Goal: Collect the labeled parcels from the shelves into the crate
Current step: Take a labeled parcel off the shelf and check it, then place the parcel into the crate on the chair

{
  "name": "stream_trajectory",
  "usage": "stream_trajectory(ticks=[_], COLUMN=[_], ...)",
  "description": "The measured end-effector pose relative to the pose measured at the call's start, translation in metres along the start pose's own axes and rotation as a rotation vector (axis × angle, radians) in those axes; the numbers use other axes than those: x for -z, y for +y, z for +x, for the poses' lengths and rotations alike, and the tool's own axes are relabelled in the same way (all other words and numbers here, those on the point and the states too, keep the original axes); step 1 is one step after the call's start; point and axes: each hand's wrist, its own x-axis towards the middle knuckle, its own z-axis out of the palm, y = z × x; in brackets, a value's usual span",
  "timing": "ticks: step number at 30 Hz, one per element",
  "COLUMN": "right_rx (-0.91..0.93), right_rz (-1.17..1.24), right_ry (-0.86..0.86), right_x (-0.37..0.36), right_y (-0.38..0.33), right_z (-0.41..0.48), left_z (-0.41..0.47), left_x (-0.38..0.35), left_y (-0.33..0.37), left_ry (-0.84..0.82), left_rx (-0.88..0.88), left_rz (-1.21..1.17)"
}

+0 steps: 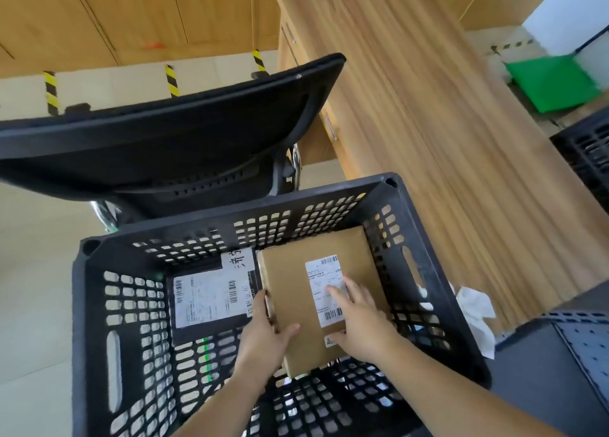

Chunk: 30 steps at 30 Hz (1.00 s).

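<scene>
Sharing crate [230,213]: brown box [290,291], apparently black mailer [211,300].

A: Head cam status?
B: Both hands in black crate [230,211]. Left hand [263,333] grips brown parcel [290,291] edge, right hand [361,321] flat on its label. Dark labeled parcel [211,298] lies just beside it.

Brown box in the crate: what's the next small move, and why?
Probably settle the brown box flat beside the black parcel and release. It is already inside the crate walls; the left hand grips its left edge, and the right hand lies flat on its label. Whether it rests on the floor I cannot tell.
</scene>
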Motion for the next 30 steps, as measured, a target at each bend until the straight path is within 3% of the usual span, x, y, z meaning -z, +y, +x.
stream_trajectory(ticks=[4, 8, 10, 12, 24, 30], right_rx=[0.004, 0.018, 0.027, 0.033, 0.076, 0.072], right_rz=[0.008, 0.013, 0.017, -0.013, -0.03, 0.075], right_ry=[-0.024, 0.015, 0.036, 0.053, 0.091, 0.204], right_x=[-0.001, 0.002, 0.002, 0.002, 0.004, 0.047], right_y=[-0.003, -0.007, -0.006, -0.004, 0.006, -0.014], right_z=[0.004, 0.006, 0.009, 0.013, 0.013, -0.04], left_z=[0.001, 0.0, 0.007, 0.016, 0.009, -0.026], left_x=[0.001, -0.001, -0.004, -0.005, -0.015, 0.018], left_y=[0.004, 0.017, 0.019, 0.02, 0.031, 0.073], left_ry=[0.027, 0.149, 0.051, -0.068, -0.06, -0.022], left_rx=[-0.043, -0.257, -0.388, -0.409, -0.482, -0.504], left_rz=[0.153, 0.762, 0.929, 1.023, 0.955, 0.94])
